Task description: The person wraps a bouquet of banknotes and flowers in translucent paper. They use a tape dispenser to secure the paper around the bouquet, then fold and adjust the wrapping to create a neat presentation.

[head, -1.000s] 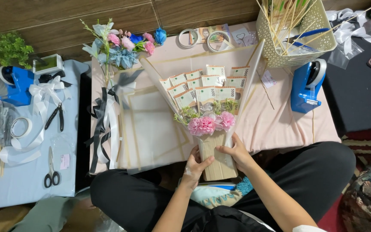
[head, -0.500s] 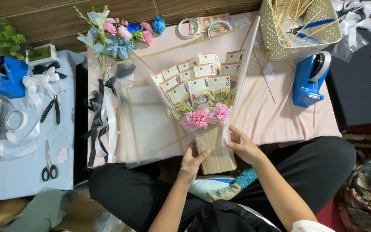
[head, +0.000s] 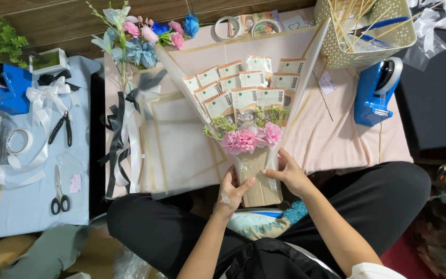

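While both hands grip its wrapped stem, the banknote bouquet fans above pink flowers.

Small pink label beside black-handled scissors, left table.

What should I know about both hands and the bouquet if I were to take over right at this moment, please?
Left hand: gripping the left side of the bouquet's stem bundle.
Right hand: holding the wrap against the bundle's right side.
Bouquet: banknotes fanned at the top, pink flowers below them, lying on cream wrapping sheets over the pink table.
Done: notes and flowers are set in the wrap.
Left: the stem shows no ribbon yet; black and white ribbons lie to the left, blue tape dispenser to the right, scissors far left.
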